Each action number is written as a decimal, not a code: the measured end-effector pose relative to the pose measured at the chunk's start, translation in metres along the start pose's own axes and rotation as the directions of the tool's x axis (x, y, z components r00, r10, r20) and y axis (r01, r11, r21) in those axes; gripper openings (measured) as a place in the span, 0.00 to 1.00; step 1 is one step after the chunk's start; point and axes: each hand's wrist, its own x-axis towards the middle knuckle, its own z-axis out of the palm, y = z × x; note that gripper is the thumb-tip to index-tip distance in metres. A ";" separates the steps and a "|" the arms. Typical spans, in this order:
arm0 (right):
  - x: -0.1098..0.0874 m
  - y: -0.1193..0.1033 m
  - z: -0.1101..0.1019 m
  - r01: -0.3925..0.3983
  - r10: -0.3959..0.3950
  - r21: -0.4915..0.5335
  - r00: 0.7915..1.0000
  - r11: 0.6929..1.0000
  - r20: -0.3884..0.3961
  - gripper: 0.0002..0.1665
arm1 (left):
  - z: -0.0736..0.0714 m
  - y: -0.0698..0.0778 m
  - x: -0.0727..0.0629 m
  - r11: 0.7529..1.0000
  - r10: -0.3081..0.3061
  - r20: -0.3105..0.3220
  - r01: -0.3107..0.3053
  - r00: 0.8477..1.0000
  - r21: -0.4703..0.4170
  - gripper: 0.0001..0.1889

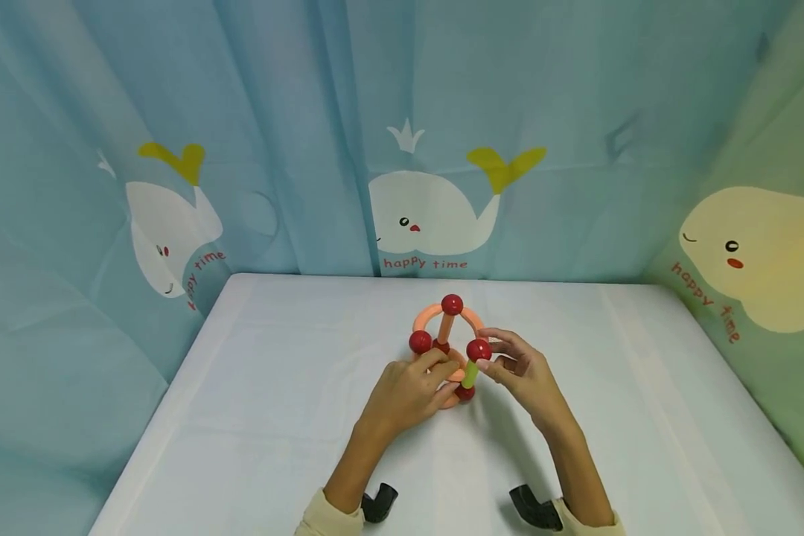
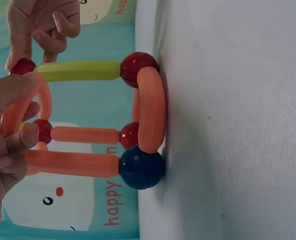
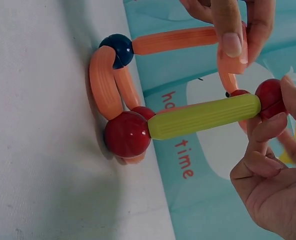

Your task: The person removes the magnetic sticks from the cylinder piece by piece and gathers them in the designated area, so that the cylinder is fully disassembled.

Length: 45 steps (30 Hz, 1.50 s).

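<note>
A frame of magnetic-looking rods and balls stands upright on the table, with curved orange rods forming its base and top. Between finger and thumb, my right hand point(image 1: 528, 381) pinches a red ball point(image 3: 271, 99) at the upper end of a yellow-green rod point(image 3: 203, 117). That rod's lower end meets another red ball point(image 3: 128, 134) on the table. My left hand point(image 1: 405, 392) grips a curved orange rod point(image 3: 232, 61) at the top, close to the pinched ball. A straight orange rod point(image 2: 78, 163) runs down from there to a dark blue ball point(image 2: 142, 167). Fingers partly cover the top joints.
The white table point(image 1: 261, 417) spreads around the frame. Behind it and at both sides hangs a blue-green curtain point(image 1: 295, 149) printed with whales. Black curved pieces point(image 1: 536, 509) stick out by both wrists.
</note>
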 end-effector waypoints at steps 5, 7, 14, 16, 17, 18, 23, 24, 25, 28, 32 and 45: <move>-0.003 0.002 -0.001 -0.026 0.026 0.043 1.000 0.999 -0.016 0.38 | 0.001 0.002 -0.001 1.000 0.005 0.035 -0.005 0.999 -0.003 0.08; -0.003 0.002 -0.002 -0.028 0.029 0.045 1.000 0.999 -0.013 0.39 | 0.000 0.002 -0.002 1.000 0.007 0.046 -0.008 0.999 0.005 0.08; -0.002 0.005 -0.001 -0.044 0.044 0.003 0.999 0.999 0.014 0.41 | -0.004 -0.001 -0.003 0.998 0.009 0.074 -0.013 0.997 0.058 0.09; -0.002 0.006 0.000 -0.043 0.044 -0.038 0.999 0.998 0.018 0.42 | -0.005 -0.002 -0.003 0.998 0.012 0.073 -0.016 0.997 0.056 0.09; -0.001 0.007 0.001 -0.041 0.042 -0.066 0.999 0.997 0.020 0.42 | -0.006 -0.003 -0.003 0.998 0.015 0.067 -0.019 0.998 0.053 0.09; -0.001 0.009 0.001 -0.038 0.041 -0.097 0.999 0.995 0.025 0.43 | -0.006 -0.003 -0.004 0.999 0.020 0.057 -0.023 0.998 0.047 0.09; 0.000 0.016 0.003 -0.025 0.047 -0.308 0.997 0.951 0.064 0.41 | -0.011 -0.006 0.000 0.999 0.032 -0.101 -0.035 0.994 -0.026 0.06; 0.001 0.018 0.004 -0.027 0.056 -0.345 0.996 0.938 0.073 0.39 | -0.012 -0.007 0.001 0.998 0.024 -0.148 -0.032 0.989 -0.052 0.06; 0.001 0.019 0.005 -0.032 0.067 -0.379 0.995 0.925 0.079 0.37 | -0.013 -0.008 0.001 0.997 0.009 -0.194 -0.024 0.981 -0.076 0.05; 0.002 0.022 0.007 -0.055 0.108 -0.446 0.990 0.893 0.094 0.33 | -0.014 -0.012 0.002 0.990 -0.065 -0.318 0.022 0.946 -0.137 0.05; 0.003 0.026 0.011 -0.086 0.150 -0.484 0.984 0.871 0.095 0.30 | -0.014 -0.019 -0.001 0.967 -0.209 -0.376 0.132 0.903 -0.219 0.05; 0.005 0.036 0.032 -0.079 0.127 -0.570 0.991 0.818 0.045 0.16 | -0.006 -0.031 -0.011 0.872 -0.309 -0.159 0.213 0.938 -0.441 0.11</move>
